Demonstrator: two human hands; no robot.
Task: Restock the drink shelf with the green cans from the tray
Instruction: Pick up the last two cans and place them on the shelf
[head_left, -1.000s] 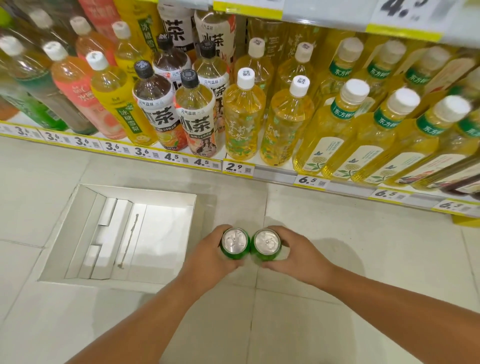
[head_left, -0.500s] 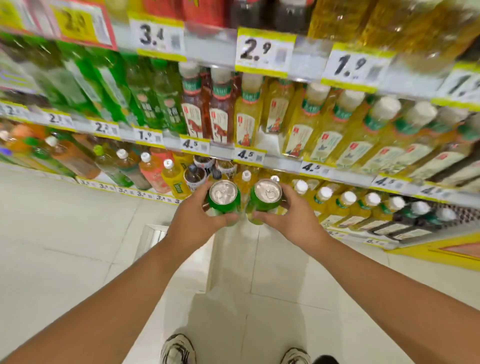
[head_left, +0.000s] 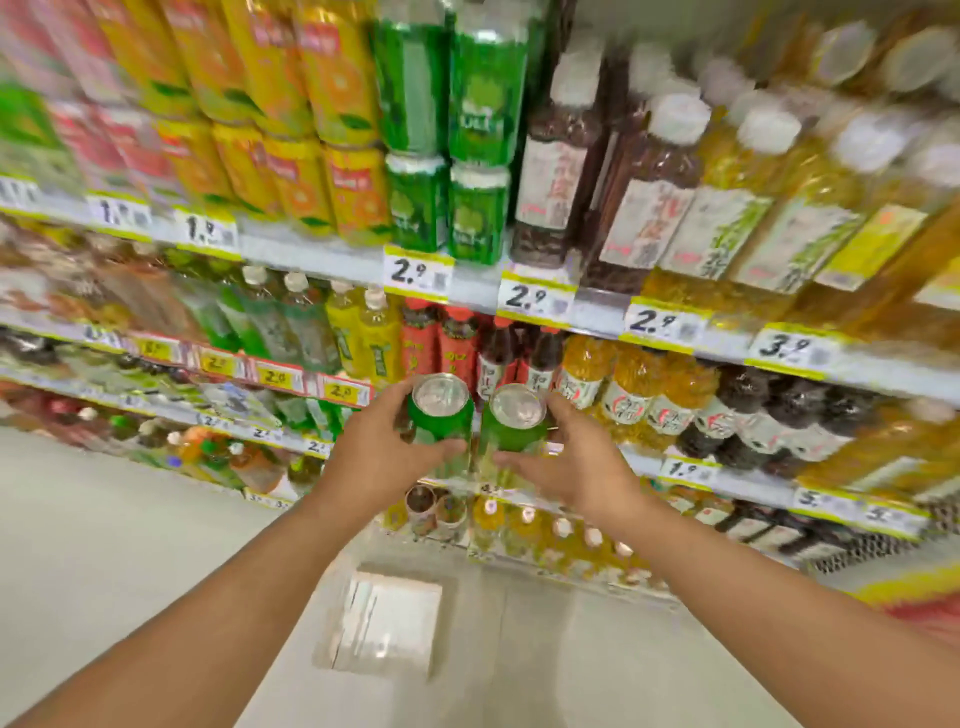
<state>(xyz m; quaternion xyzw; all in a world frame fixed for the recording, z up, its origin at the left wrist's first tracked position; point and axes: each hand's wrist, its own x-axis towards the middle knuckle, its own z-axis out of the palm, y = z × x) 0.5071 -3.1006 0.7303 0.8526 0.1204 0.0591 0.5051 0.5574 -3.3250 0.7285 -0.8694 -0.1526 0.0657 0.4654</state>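
**Two cans held up before the drink shelves**

Shelves (head_left: 322, 257) of bottles and cans fill the view, blurred, with yellow-edged price tags along each rail.

Each hand carries one green can, upright, silver lid facing the camera. The left hand (head_left: 382, 449) wraps the left can (head_left: 441, 415) from the outer side, thumb across the lower front and fingers curled round the back. The right hand (head_left: 576, 462) grasps the right can (head_left: 511, 428) the same way, mirrored. The two cans stand just beside each other; whether they touch I cannot tell. Their long axes run vertically, so they look ready to be set down on their bases without turning.

The matching stock, green cans (head_left: 447, 208) stacked in two tiers, sits on a higher shelf, above the hands and roughly in line with them, between orange cans (head_left: 332, 182) on the left and dark bottles (head_left: 558, 171) on the right. From this angle neither hand looks clearly nearer; the lift would be up and forward for both.

The cans look like smooth, rigid metal cylinders, glossy green with bright lids, probably easy to slide on a flat shelf. Below, on the pale floor, lies the tray (head_left: 384, 629), a white shallow cardboard box; no cans show in it.
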